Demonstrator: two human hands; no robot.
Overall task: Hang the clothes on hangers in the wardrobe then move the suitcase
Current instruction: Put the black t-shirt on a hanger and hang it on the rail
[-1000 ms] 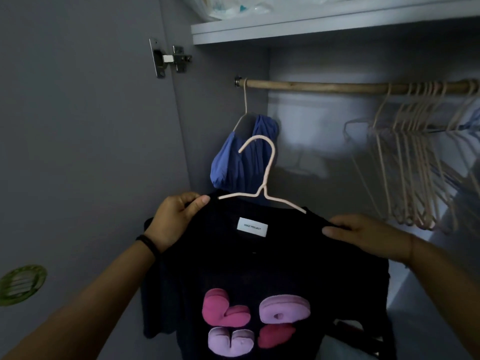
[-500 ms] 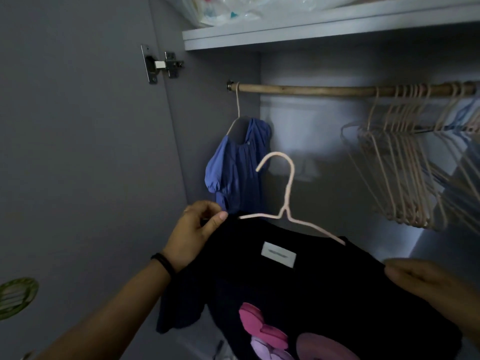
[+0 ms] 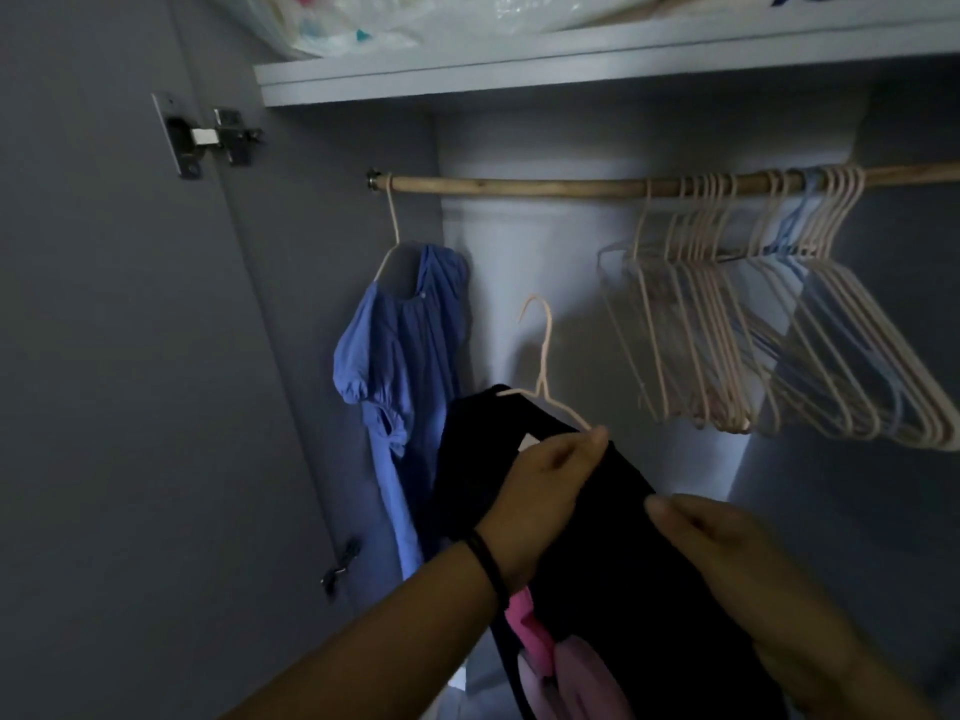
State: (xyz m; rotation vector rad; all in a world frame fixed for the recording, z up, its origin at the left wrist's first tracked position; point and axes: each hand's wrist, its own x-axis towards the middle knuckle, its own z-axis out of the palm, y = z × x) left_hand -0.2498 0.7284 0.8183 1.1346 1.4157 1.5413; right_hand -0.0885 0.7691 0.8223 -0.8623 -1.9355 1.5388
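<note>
Since half a second ago our black tee (image 3: 613, 553) has swung round from facing us to nearly edge-on, and our left hand (image 3: 540, 491) has slid from the tee's outer shoulder up to the collar. That hand is wrapped round the collar fabric right where the pink hanger (image 3: 542, 371) comes out, thumb stretched along the wire. Our right hand (image 3: 727, 558) lies on the other shoulder, fingers fairly straight; honestly we can't tell if it's pinching or just resting. The hanger's hook sits below the wooden rod (image 3: 519, 185), not on it. A blue dress (image 3: 400, 366) hangs at the rod's left end, just beside the tee, and a bunch of empty hangers (image 3: 727, 330) crowds the right. Up top, a plastic bag (image 3: 363, 23) sits on the shelf (image 3: 519, 70).
</note>
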